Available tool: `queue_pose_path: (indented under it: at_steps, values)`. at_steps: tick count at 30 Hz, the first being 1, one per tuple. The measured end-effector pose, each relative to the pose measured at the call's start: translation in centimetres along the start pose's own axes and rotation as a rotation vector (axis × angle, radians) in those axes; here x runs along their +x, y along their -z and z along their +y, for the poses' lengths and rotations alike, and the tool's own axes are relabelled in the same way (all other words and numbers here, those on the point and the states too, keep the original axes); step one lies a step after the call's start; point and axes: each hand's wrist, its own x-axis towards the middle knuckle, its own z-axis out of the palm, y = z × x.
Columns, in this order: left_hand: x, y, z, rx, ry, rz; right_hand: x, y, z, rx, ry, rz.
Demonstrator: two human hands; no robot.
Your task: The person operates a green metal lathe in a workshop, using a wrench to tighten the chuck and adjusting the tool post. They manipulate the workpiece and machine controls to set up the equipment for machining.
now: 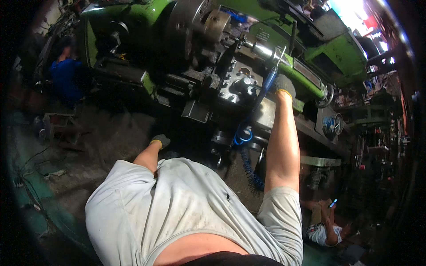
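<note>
My right hand, in a dark grey glove with a yellow cuff, is closed around a blue air blow gun. Its thin metal nozzle points up and away, close to the lathe's tailstock quill. From the gun a blue hose runs down into coils beside my right forearm. Beneath the gun is the lathe's tool post, on the carriage. My left hand, gloved the same way, hangs low in front of my body, apart from the machine; its fingers blend into shadow.
The green lathe spans the far side, with a large chuck at left and a tailstock handwheel at right. One person in blue is at far left. Another person holds a lit phone at lower right.
</note>
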Motion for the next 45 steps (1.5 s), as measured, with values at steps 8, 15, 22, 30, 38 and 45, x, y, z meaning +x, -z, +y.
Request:
queue_pose_path:
  at_steps: [8, 15, 22, 30, 38, 45]
  values:
    - [-2.4, -2.5, 5.2, 0.002, -0.104, 0.109, 0.2, -0.1, -0.1, -0.062, 0.160, -0.045]
    - [-1.9, -5.7, 5.2, 0.040, -0.127, 0.152, 0.4, -0.2, -0.1, 0.136, 0.221, -0.070]
    - [-7.3, -8.9, 2.8, 0.051, 0.023, 0.284, -0.9, 0.5, -0.2, 0.182, 0.218, -0.056]
    - [-10.6, -6.4, 2.1, 0.421, -0.051, 0.105, -0.8, 0.4, -0.3, 0.223, 0.138, -0.060]
    - [0.3, -7.3, -2.0, 0.378, -0.361, 0.104, -1.2, 1.1, -0.2, 0.182, 0.073, -0.078]
    - [4.8, -5.4, -3.6, 0.304, -0.418, 0.046, -1.0, 1.1, -0.3, 0.160, -0.013, -0.114]
